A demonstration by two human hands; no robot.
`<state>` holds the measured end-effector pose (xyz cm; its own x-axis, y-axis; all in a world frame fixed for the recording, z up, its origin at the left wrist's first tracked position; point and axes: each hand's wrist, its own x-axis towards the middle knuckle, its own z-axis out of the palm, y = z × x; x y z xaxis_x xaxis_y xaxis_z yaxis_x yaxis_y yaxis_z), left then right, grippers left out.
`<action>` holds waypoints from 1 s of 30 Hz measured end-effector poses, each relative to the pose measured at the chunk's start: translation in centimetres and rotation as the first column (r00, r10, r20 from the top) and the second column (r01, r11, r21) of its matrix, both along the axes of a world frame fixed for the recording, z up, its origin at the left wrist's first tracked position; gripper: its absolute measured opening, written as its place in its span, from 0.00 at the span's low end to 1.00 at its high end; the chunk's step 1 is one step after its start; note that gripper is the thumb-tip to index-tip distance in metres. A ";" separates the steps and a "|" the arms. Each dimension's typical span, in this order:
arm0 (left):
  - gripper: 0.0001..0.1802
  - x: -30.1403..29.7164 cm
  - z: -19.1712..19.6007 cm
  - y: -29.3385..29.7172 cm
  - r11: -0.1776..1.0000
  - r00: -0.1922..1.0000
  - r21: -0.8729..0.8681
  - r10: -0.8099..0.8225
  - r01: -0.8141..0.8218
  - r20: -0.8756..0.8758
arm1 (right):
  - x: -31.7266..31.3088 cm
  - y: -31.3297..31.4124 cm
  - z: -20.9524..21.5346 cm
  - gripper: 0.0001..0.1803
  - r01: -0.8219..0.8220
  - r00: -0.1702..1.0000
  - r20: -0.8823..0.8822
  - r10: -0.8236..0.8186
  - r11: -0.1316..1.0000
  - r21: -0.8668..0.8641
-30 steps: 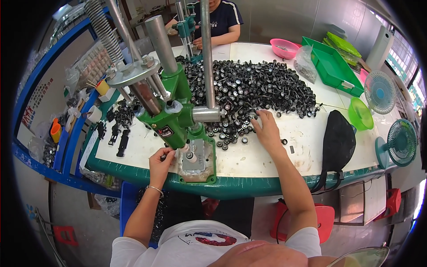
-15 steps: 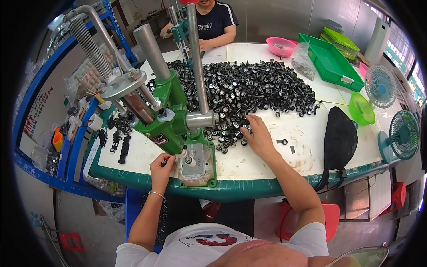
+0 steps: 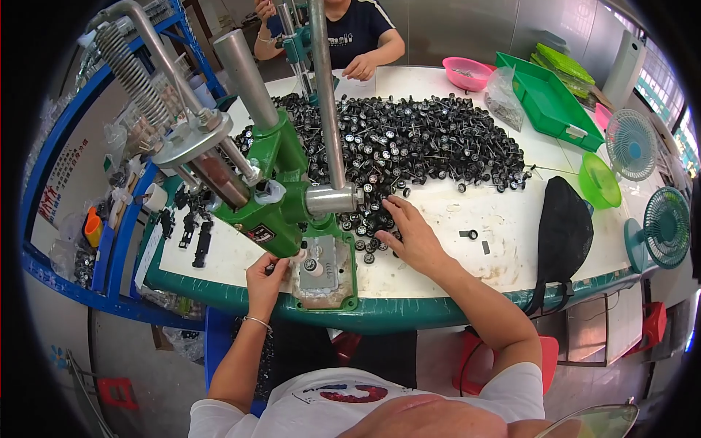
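My left hand [image 3: 264,281] is closed in a pinch beside the base of a green hand press [image 3: 281,212]. A small black part [image 3: 270,269] shows between its thumb and fingers; its exact kind is too small to make out. On the press's metal block [image 3: 328,271] sits a small black wheel [image 3: 311,266] with a silver hub, below the ram. My right hand [image 3: 418,237] reaches to the near edge of a big heap of small black wheels on thin metal axles [image 3: 431,139]. Its thumb and fingers are apart, next to a few loose wheels [image 3: 370,244].
Across the table a person [image 3: 365,44] works at another press [image 3: 298,51]. A black bag [image 3: 561,237], green bowl [image 3: 600,181], green tray [image 3: 551,102], pink bowl [image 3: 467,74] and two fans [image 3: 663,226] stand right. Black plastic parts [image 3: 203,244] lie left, near the blue rack [image 3: 73,288].
My right hand has shifted left along the heap's near edge, toward the press. My left hand stays beside the press base. The other person's hands have moved, one raised, one resting over the table.
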<state>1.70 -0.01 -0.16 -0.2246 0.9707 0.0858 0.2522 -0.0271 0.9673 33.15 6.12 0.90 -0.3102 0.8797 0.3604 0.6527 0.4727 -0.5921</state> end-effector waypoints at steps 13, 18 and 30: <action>0.06 -0.1 -0.1 -0.5 1.000 0.999 0.003 0.020 -0.019 -0.035 | 0.5 -0.1 0.3 0.29 -0.004 0.999 -0.032 0.006 0.997 0.074; 0.06 0.3 0.1 -0.5 1.000 1.000 0.008 0.010 -0.010 -0.026 | 0.8 0.1 0.7 0.27 -0.068 0.997 -0.015 0.072 0.983 0.169; 0.07 -0.6 1.1 -0.2 0.998 0.993 0.011 0.065 -0.066 0.103 | 0.3 0.0 1.0 0.15 0.028 0.994 -0.106 0.000 0.964 0.266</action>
